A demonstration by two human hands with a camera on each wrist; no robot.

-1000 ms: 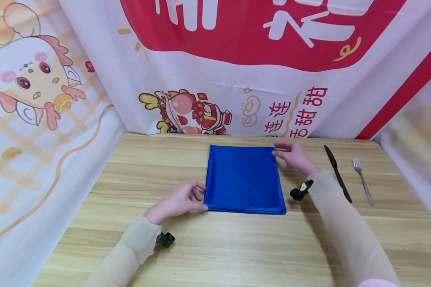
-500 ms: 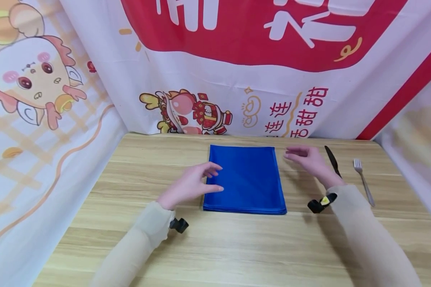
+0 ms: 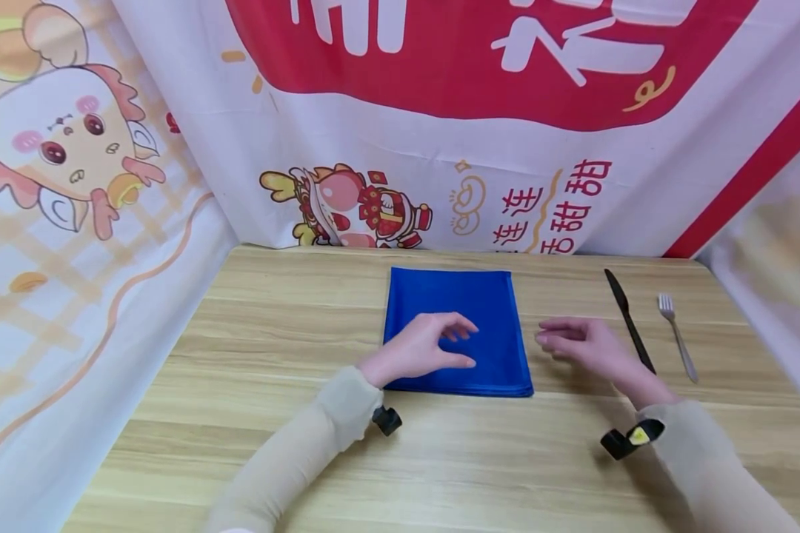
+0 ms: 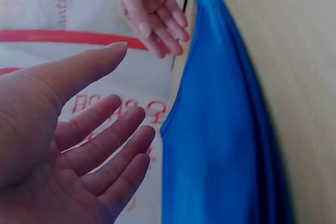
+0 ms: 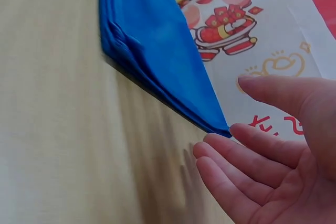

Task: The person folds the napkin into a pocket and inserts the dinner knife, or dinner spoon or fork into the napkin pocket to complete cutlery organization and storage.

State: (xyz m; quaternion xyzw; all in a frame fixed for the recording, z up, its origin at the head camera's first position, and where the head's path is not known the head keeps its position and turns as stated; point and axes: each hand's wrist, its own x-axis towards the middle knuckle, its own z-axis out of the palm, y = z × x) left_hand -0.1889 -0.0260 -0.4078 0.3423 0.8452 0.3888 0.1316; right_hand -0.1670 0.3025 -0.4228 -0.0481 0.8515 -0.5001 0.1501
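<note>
A blue cloth [image 3: 447,292], folded into a near-square with several layers along its front edge, lies flat on the table. Over its middle hovers my left hand [image 3: 427,346], thumb and fingers spread apart and holding nothing; it hides part of the cloth. Just to the right of the cloth, apart from it, my right hand [image 3: 593,348] hangs above the table with relaxed fingers and nothing in them. Both wrist views show the palms bare, with the layered cloth [image 4: 215,129] beyond the left fingers and its corner near the right fingertips [image 5: 202,150].
A black knife [image 3: 627,311] lies on the table to the right of my right hand, and a silver fork [image 3: 677,333] lies further right. The wood-grain table [image 3: 273,311] ends at a printed white and red curtain [image 3: 407,133] behind.
My left hand has left the cloth's front left corner and moved right, over its middle. My right hand has let go of the far right corner and come right and nearer. The cloth stays put.
</note>
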